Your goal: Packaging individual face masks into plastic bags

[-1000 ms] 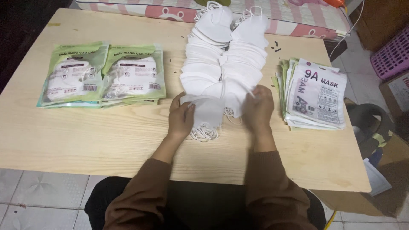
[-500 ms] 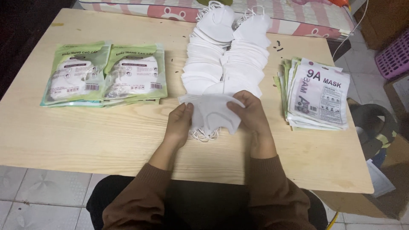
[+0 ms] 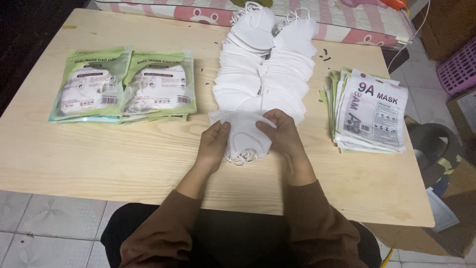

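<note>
A small stack of white face masks [image 3: 244, 135] is held just above the wooden table [image 3: 124, 164], near its middle. My left hand [image 3: 213, 144] grips the stack's left side and my right hand [image 3: 282, 136] grips its right side, thumbs on top. White ear loops hang below the stack. Right behind my hands, two long overlapping rows of loose white masks [image 3: 267, 69] run toward the table's far edge.
Two piles of green packaged masks [image 3: 124, 87] lie at the left. A pile of flat white and green empty pouches [image 3: 369, 111] lies at the right. A pink patterned bed edge [image 3: 347, 25] borders the far side. A purple basket [image 3: 458, 67] stands at the far right.
My hands have come closer together and squeezed the gathered masks into a tighter stack, drawing it slightly toward me from the front of the rows.
</note>
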